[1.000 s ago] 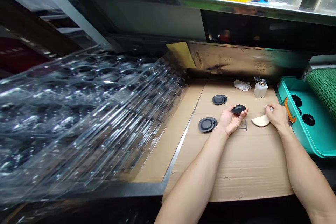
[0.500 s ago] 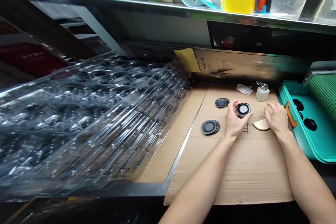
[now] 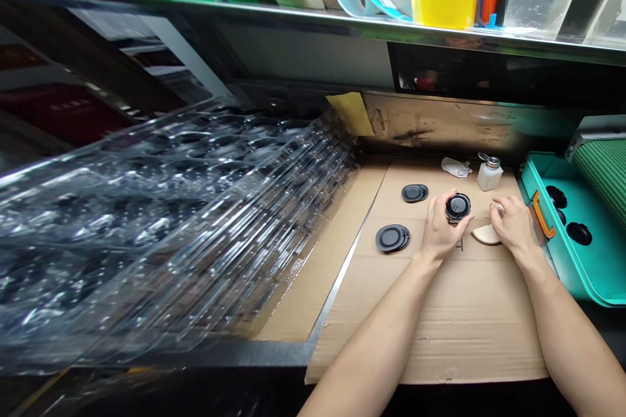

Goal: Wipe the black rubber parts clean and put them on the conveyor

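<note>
My left hand (image 3: 439, 229) grips a round black plastic part (image 3: 458, 206) by its edges, thumb on the near right side, its dark face towards me. My right hand (image 3: 514, 225) is closed just to the right, fingertips drawn together; something small and pale shows at them, too small to name. Below those fingers a cream-coloured, rounded pad (image 3: 486, 234) lies on the cardboard, partly covered by the hand. To the left rest two small groups of overlapping black discs, one farther back (image 3: 414, 193) and one nearer (image 3: 392, 238).
Stacked clear plastic trays (image 3: 195, 208) fill the left side. A white pump bottle (image 3: 490, 174) and a crumpled white tissue (image 3: 456, 167) stand behind the hands. At right, a teal bin (image 3: 601, 280) holds several black parts beside a green belt (image 3: 604, 166). A shelf edge crosses above.
My left hand has shifted slightly right with the black part, whose centre looked pale before and now looks dark. My right hand has moved a little left, its fingers drawn closer together.
</note>
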`<state>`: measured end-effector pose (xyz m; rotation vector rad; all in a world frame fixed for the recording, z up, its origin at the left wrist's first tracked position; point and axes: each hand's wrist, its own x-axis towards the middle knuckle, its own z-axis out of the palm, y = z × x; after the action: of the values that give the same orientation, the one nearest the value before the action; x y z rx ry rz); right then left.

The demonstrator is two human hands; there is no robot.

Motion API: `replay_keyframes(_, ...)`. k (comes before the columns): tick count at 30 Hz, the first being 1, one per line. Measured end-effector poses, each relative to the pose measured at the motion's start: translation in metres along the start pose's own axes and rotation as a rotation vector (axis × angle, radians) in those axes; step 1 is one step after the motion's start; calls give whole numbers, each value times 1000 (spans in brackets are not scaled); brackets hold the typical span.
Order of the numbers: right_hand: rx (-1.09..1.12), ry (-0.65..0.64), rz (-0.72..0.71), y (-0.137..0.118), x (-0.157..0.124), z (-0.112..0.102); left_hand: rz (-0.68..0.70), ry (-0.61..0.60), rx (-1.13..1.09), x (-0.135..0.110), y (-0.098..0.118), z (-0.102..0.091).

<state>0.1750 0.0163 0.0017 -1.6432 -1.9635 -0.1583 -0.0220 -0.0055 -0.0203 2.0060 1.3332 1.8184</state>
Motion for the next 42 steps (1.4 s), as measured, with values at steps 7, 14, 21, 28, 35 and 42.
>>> replay_keyframes(7, 10, -27, -2, -5, -1, 0, -350, -384, 485, 5, -8, -3)
replay_keyframes(14, 33, -40, -2, -4, -2, 5, -291, -489, 437, 3, -16, -16)
replay_keyframes(21, 33, -71, 11, -4, -3, 7, -225, -696, 326, 2, -5, -32)
replay_keyframes(28, 7, -107, 16, -8, -5, 6, -295, -488, 515, 41, -25, -54)
replay_keyframes(35, 6, -162, 18, -15, -7, 6, -562, -688, 752, 95, -83, -76)
replay_keyframes(42, -6, -211, 31, -21, -9, 4, -405, -889, 752, 101, -101, -55)
